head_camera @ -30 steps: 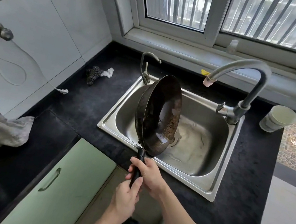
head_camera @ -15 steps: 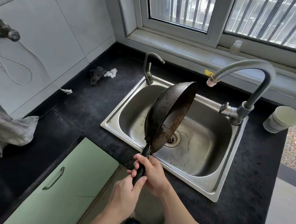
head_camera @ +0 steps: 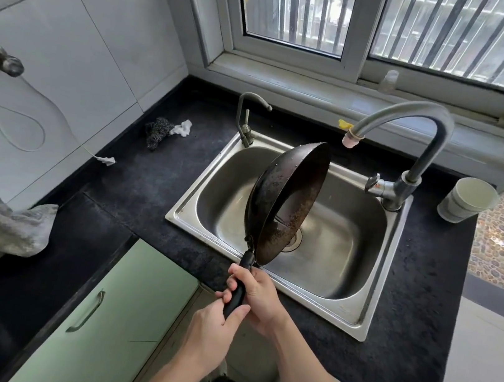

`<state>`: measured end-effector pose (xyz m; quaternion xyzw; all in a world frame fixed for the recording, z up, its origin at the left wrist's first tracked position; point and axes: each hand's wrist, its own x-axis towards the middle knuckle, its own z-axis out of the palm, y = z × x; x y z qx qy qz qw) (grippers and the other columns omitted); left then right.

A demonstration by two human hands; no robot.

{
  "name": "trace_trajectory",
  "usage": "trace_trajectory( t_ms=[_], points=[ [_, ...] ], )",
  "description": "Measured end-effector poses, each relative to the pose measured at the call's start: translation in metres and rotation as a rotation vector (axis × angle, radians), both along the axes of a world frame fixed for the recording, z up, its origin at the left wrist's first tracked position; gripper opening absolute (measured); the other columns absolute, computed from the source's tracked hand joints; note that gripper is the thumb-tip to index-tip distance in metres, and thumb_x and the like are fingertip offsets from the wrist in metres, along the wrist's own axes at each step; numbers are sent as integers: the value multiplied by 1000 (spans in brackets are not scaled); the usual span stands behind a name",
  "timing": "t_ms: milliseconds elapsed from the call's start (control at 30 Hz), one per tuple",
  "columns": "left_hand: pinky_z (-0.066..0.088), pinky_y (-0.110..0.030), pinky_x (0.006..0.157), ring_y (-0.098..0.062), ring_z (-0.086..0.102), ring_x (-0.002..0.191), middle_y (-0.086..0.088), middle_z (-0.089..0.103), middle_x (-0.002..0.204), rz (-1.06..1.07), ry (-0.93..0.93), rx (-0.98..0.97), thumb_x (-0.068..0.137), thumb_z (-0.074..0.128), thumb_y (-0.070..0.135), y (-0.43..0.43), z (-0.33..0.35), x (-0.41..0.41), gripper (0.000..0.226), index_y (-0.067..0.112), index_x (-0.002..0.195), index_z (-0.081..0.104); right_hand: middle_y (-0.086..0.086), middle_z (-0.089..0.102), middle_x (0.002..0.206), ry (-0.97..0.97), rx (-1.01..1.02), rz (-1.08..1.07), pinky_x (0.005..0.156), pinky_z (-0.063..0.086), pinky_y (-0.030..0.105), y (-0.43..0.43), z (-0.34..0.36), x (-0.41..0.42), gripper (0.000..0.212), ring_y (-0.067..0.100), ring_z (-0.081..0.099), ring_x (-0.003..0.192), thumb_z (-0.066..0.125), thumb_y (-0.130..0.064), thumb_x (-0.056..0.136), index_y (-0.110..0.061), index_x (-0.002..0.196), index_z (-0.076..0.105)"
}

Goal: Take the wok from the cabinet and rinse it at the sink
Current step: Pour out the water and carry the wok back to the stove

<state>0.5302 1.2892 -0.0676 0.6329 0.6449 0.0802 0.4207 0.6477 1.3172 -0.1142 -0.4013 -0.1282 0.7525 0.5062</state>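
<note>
Head view, kitchen sink station, listed from the fingers outward.

1. Left hand (head_camera: 211, 325): curled round the butt end of the handle (head_camera: 246, 260), thumb on top. Clamped.
2. Right hand (head_camera: 258, 291): just beyond the left, fingers (head_camera: 231, 281) wrapped on the same handle, nearer the pan. Clamped.
3. Cabinet door (head_camera: 114, 317): green, below and left of the fingers. Shut or ajar cannot be told.
4. Wok (head_camera: 289, 193): directly beyond both sets of fingers, held in the air. It is tipped up on edge with its hollow facing right, over the sink (head_camera: 351, 238) basin. It does not seem to touch the steel. Small beads along its upper rim look like water drops.
5. Drain (head_camera: 296, 241): beyond the fingers, partly behind the wok's lower edge.
6. Counter (head_camera: 146, 188): black, surrounding the sink.
7. Scourer (head_camera: 155, 133): well left of the fingers on the counter, a white scrap touching it.
8. Tap (head_camera: 425, 161): far beyond the fingers, spout end above and just right of the wok's top rim. No stream visible.
9. Cup (head_camera: 468, 200): far right of the fingers, on the counter.

Status: fetching is done and the wok is at the sink. The drops and the tilt suggest rinse water is being tipped out. Whether another rinse is due cannot be read.
</note>
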Motion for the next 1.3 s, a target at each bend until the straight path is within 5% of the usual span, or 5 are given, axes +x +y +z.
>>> trace_trajectory(
  t_ms=[300, 433, 667, 967, 1300],
  points=[
    [23, -16, 33, -10, 30, 29, 4, 36, 44, 171, -400, -395, 95, 61, 13, 13, 4, -16, 23, 7, 76, 49, 6, 59, 67, -247, -16, 17, 64, 57, 38, 3, 15, -11, 29, 25, 64, 58, 66, -29, 97, -2, 94, 55],
    [23, -15, 32, -14, 35, 28, -4, 42, 45, 160, -465, -427, 96, 59, 17, 11, 9, -18, 33, 6, 67, 48, 9, 61, 70, -290, -14, -32, 73, 57, 45, 1, 15, -12, 32, 26, 65, 61, 71, -32, 93, -3, 91, 58],
    [27, -16, 31, -17, 41, 30, -6, 46, 49, 178, -656, -498, 96, 57, 15, 13, 13, -29, 30, 2, 71, 49, 8, 55, 66, -252, -3, -133, 82, 60, 47, 6, 19, -32, 21, 22, 59, 52, 69, -8, 93, -5, 78, 54],
    [30, -19, 33, -18, 43, 31, -6, 47, 50, 135, -663, -544, 96, 58, 16, 21, 0, -61, 29, 1, 73, 51, 6, 53, 62, -393, -51, -163, 57, 56, 34, 14, 10, -66, 18, 18, 54, 46, 70, -1, 89, -4, 92, 53],
    [34, -22, 33, -22, 44, 30, -8, 48, 42, -8, -650, -477, 97, 57, 24, 24, -20, -81, 38, 6, 64, 51, 4, 55, 59, -490, -80, -219, 58, 58, 35, 5, 9, -79, 19, 18, 58, 47, 70, -7, 91, -6, 87, 52]
  ],
)
